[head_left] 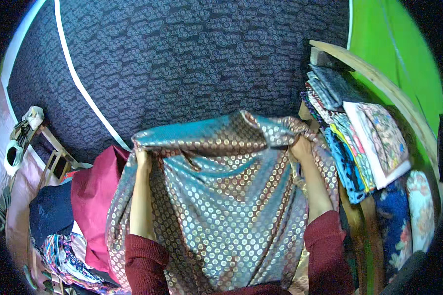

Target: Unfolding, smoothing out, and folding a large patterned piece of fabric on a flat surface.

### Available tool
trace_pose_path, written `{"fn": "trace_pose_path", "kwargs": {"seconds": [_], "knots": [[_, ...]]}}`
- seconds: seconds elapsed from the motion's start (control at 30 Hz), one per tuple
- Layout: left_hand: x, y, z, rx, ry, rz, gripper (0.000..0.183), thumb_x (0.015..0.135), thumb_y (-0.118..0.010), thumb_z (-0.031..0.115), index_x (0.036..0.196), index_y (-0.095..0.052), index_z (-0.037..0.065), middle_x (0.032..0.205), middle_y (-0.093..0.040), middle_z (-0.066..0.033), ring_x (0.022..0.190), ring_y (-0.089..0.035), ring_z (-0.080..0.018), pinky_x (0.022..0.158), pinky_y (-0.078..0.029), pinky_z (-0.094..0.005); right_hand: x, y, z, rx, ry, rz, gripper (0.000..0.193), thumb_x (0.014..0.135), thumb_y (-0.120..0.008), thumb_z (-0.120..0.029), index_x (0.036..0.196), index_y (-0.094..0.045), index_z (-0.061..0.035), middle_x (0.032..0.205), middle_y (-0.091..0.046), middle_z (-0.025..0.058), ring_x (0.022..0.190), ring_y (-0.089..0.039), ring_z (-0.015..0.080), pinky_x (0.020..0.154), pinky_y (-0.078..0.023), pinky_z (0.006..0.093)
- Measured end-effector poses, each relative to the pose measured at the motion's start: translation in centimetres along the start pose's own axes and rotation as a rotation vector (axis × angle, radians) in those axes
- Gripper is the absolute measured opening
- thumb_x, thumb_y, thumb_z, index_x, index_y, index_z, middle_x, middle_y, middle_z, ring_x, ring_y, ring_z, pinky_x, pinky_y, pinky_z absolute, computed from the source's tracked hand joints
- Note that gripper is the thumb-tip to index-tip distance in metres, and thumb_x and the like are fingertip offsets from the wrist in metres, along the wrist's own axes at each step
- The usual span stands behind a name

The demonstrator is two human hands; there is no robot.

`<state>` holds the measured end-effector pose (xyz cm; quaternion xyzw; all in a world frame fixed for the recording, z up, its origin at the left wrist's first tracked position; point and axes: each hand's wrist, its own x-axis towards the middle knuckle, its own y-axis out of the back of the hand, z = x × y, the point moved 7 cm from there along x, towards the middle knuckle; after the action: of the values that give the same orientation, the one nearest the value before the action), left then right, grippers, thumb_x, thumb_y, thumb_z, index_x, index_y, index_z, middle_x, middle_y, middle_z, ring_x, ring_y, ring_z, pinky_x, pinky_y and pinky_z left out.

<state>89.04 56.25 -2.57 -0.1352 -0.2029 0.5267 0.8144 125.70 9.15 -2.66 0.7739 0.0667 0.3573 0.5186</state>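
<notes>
A large shiny teal cloth [221,196] with gold dots hangs spread out in front of me. At its upper left corner, my left hand [142,157] is closed on the fabric. My right hand [300,147] grips the upper right part, with its fingers partly hidden in the folds. Between the two hands the top edge is folded over and shows a plainer teal side. The cloth drapes down toward my body, covering what lies beneath it.
To the right, a stack of folded patterned cloths [349,132] sits by a wooden frame [374,73]. On the left, a maroon cloth [101,196], a navy cloth [49,211] and a multicoloured cloth [69,258] are heaped. A dark patterned floor covering [206,64] spreads ahead.
</notes>
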Motion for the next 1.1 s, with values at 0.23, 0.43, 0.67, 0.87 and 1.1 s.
{"fn": "trace_pose_path", "kwargs": {"seconds": [0.23, 0.43, 0.67, 0.87, 1.1], "knots": [[1.3, 5.5, -3.0, 0.927, -0.151, -0.256, 0.040, 0.061, -0.066, 0.004, 0.098, -0.053, 0.002, 0.087, -0.058, -0.0029, 0.079, -0.056, -0.0154, 0.067, -0.045, -0.0265, 4.0, -5.2, -4.5, 0.515, 0.042, -0.375, 0.080, 0.053, -0.074, -0.035, 0.115, -0.039, 0.0032, 0.107, -0.051, 0.0211, 0.096, -0.052, 0.0324, 0.084, -0.041, 0.0367], [1.0, 5.5, -1.8, 1.602, -0.180, 0.078, 0.051, 0.060, -0.066, 0.016, 0.104, -0.046, 0.001, 0.106, -0.046, -0.0208, 0.092, -0.050, -0.0379, 0.077, -0.043, -0.0401, 5.1, -7.8, 3.8, 0.302, -0.340, -0.129, 0.068, 0.063, -0.070, -0.030, 0.113, -0.037, 0.0014, 0.090, -0.056, 0.0183, 0.081, -0.056, 0.0282, 0.071, -0.045, 0.0348], [1.5, 4.2, 8.2, 1.581, -0.396, -0.150, 0.070, 0.060, -0.072, 0.022, 0.115, -0.036, -0.004, 0.117, -0.040, -0.0244, 0.102, -0.045, -0.0369, 0.082, -0.040, -0.0388, 1.5, -0.6, 0.0, 0.667, 0.050, -0.171, 0.028, 0.075, -0.056, -0.018, 0.098, -0.053, -0.0019, 0.092, -0.059, 0.0133, 0.083, -0.058, 0.0232, 0.074, -0.043, 0.0315], [-15.9, -4.7, 9.7, 1.273, 0.138, -0.771, 0.044, 0.074, -0.063, 0.028, 0.104, -0.052, -0.001, 0.097, -0.057, -0.0205, 0.090, -0.056, -0.0251, 0.076, -0.043, -0.0347, -10.5, 7.1, 2.2, 0.692, -0.147, -0.335, 0.025, 0.081, -0.054, -0.021, 0.094, -0.055, 0.0004, 0.089, -0.060, 0.0110, 0.081, -0.058, 0.0183, 0.072, -0.044, 0.0277], [-37.2, 1.4, 13.5, 1.363, 0.105, -0.816, 0.048, 0.065, -0.067, 0.035, 0.102, -0.056, 0.008, 0.103, -0.057, -0.0119, 0.104, -0.048, -0.0286, 0.090, -0.032, -0.0418, -25.4, 13.1, -4.1, 0.047, -0.240, -0.371, 0.084, 0.060, -0.067, -0.048, 0.124, -0.034, -0.0057, 0.124, -0.039, 0.0169, 0.116, -0.034, 0.0322, 0.092, -0.030, 0.0457]]}}
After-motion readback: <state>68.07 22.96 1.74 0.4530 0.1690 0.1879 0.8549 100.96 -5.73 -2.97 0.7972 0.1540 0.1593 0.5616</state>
